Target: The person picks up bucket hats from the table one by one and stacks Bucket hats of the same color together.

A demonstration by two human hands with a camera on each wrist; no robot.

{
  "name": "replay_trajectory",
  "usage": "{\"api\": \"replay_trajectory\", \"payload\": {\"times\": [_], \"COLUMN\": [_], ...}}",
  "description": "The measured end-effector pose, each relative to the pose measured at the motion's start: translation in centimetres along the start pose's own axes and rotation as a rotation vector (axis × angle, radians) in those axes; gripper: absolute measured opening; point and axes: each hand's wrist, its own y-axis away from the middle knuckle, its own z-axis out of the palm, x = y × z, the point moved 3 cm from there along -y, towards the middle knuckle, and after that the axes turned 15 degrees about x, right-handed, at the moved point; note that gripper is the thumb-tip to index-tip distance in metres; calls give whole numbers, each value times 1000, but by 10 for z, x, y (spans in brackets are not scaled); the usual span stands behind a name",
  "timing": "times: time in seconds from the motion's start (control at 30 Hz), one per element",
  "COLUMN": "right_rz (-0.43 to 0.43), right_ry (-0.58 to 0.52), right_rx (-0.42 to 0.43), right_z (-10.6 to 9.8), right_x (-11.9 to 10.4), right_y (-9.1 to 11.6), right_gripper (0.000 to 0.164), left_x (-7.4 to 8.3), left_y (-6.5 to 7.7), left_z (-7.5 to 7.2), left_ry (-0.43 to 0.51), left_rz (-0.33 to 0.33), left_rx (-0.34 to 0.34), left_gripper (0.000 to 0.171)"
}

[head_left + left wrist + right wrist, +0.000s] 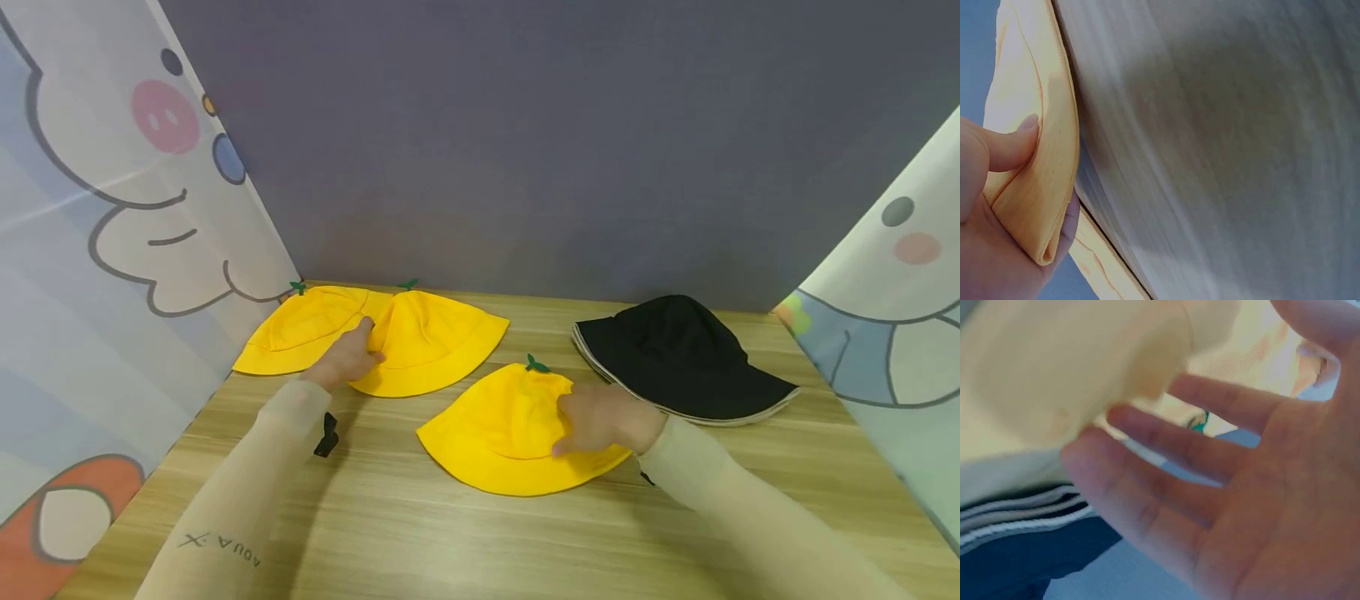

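Observation:
On the wooden table two yellow bucket hats with green leaf sprouts stand side by side at the back left. My left hand grips the brim of the inner yellow hat, beside the outer yellow hat. In the left wrist view the thumb lies on top of the folded brim, with fingers beneath it. A third yellow hat sits nearer the front. At its right side is my right hand, its fingers extended and spread in the right wrist view, fingertips right at the yellow cloth.
Stacked black bucket hats with pale-edged brims lie at the back right, just beyond the right hand. A grey panel rises behind the table. Cartoon-printed sheets line the left and right sides.

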Motion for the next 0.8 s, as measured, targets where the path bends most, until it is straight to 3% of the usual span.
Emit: {"api": "replay_trajectory", "payload": {"times": [0.13, 0.33, 0.8], "right_rz": [-18, -30, 116], "right_ry": [-52, -52, -258], "right_rx": [-10, 80, 189], "right_z": [-12, -28, -45], "right_x": [-1, -6, -1], "right_y": [-11, -27, -75], "right_gripper": [53, 51, 62], "left_x": [2, 2, 5], "left_y": [1, 3, 6], "left_z": [1, -1, -3], "left_ry": [11, 13, 26], "left_rz": [6, 23, 107], "left_rx": [8, 21, 54], "left_gripper": [61, 59, 56]}}
